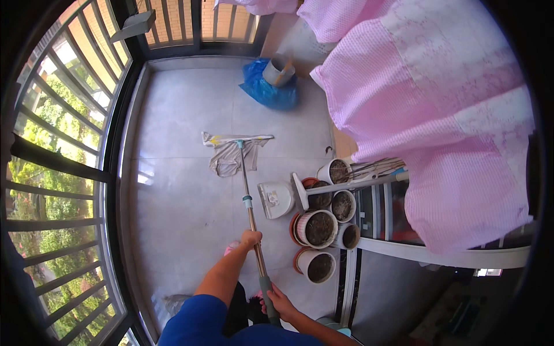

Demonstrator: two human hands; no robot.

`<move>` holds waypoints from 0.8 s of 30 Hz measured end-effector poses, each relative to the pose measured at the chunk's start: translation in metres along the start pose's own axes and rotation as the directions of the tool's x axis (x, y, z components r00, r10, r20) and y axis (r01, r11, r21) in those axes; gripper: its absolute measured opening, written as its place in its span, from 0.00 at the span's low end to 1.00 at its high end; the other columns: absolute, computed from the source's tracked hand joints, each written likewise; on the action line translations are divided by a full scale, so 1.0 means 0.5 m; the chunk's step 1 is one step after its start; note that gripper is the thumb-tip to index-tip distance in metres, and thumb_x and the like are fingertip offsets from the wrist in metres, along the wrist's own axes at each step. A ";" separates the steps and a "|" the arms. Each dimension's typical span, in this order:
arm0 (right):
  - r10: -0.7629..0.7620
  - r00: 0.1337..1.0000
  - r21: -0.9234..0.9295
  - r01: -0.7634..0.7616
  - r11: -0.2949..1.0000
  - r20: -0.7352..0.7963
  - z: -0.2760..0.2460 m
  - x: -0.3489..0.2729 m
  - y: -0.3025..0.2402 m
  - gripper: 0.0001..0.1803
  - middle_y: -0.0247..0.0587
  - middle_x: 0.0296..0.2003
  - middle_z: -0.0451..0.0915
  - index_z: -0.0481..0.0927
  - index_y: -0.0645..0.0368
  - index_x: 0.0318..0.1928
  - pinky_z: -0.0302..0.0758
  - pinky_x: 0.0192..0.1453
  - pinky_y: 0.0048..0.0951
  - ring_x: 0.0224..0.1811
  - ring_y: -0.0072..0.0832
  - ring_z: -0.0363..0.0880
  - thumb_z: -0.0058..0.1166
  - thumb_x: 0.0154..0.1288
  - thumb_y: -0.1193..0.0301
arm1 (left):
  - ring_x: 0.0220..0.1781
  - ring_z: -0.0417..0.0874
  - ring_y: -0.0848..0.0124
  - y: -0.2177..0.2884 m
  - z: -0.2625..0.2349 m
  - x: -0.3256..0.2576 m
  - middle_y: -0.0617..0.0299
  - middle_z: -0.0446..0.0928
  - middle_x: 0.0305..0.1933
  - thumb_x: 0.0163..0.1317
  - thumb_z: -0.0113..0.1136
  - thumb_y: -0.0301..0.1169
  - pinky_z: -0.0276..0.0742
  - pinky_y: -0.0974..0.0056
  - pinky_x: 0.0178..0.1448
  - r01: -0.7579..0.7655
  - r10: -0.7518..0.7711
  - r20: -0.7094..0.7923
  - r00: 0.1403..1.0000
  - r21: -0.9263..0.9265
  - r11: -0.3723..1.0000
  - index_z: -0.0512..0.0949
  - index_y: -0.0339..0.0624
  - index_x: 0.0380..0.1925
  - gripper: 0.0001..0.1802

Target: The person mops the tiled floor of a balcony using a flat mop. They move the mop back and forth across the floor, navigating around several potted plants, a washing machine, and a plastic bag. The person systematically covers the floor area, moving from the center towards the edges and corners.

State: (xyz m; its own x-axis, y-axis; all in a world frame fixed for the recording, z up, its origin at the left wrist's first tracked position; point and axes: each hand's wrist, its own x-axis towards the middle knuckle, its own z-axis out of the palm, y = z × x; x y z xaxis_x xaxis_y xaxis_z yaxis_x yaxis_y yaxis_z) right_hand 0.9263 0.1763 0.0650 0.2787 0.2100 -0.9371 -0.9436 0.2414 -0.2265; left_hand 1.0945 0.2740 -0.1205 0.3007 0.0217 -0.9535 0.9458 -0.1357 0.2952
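My left hand (pixel 250 238) is wrapped round the middle of a long metal mop pole (pixel 253 221). Lower down, my right hand (pixel 279 303) closes round the grey grip at the pole's near end. The pole leans away from me to a flat mop head (pixel 240 139) on the tiles. A pale grey cloth (pixel 226 160) with yellow patches is draped around the head and spreads loosely on its near side. Just right of the pole lies a white dustpan (pixel 276 199).
Several soil-filled pots (pixel 319 228) stand at the right, beside a long-handled broom (pixel 300 191). A blue plastic bag (pixel 268 86) sits at the far wall. Pink curtains (pixel 369 86) hang at the right. Barred windows (pixel 63 225) line the left, above the grey tiled floor (pixel 179 190).
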 end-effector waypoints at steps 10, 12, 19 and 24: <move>0.189 0.982 -0.425 -0.173 0.888 -0.004 -0.273 -0.252 0.244 0.28 0.44 0.31 0.72 0.48 0.41 0.60 0.72 0.34 0.26 0.29 0.27 0.73 0.40 0.60 0.66 | 0.24 0.77 0.63 -0.402 0.185 -0.211 0.53 0.73 0.22 0.41 0.49 0.26 0.77 0.57 0.25 0.149 -0.133 0.083 0.988 -0.240 0.959 0.70 0.28 0.22 0.10; 0.165 0.986 -0.582 -0.130 0.803 0.007 -0.335 -0.294 0.293 0.28 0.43 0.36 0.72 0.50 0.42 0.60 0.70 0.39 0.25 0.35 0.26 0.72 0.41 0.59 0.66 | 0.24 0.77 0.61 -0.517 0.233 -0.225 0.53 0.72 0.21 0.40 0.50 0.26 0.77 0.57 0.25 0.157 -0.139 0.082 0.987 -0.276 0.948 0.69 0.29 0.23 0.10; 0.073 0.990 -0.614 0.018 0.789 0.123 -0.505 -0.453 0.471 0.30 0.43 0.46 0.69 0.54 0.52 0.58 0.63 0.49 0.24 0.47 0.25 0.66 0.47 0.56 0.63 | 0.23 0.76 0.62 -0.761 0.366 -0.382 0.54 0.70 0.24 0.42 0.55 0.30 0.77 0.58 0.25 0.291 -0.199 0.272 0.941 -0.356 0.888 0.68 0.31 0.23 0.13; -0.017 0.998 -0.816 0.064 0.574 0.066 -0.448 -0.555 0.387 0.30 0.41 0.39 0.72 0.54 0.53 0.58 0.67 0.43 0.23 0.39 0.23 0.70 0.48 0.55 0.64 | 0.20 0.74 0.65 -0.716 0.347 -0.478 0.58 0.68 0.20 0.44 0.57 0.28 0.76 0.59 0.24 0.150 -0.054 0.216 0.975 -0.458 0.876 0.66 0.34 0.23 0.11</move>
State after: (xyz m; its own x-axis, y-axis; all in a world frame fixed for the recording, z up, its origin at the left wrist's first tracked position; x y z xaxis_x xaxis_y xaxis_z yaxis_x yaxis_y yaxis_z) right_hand 0.6264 -0.0474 0.2218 0.3061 0.2682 -0.9135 -0.6697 -0.6213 -0.4068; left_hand 0.6627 0.1457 -0.0092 0.2157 -0.1851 -0.9588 0.9300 0.3381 0.1440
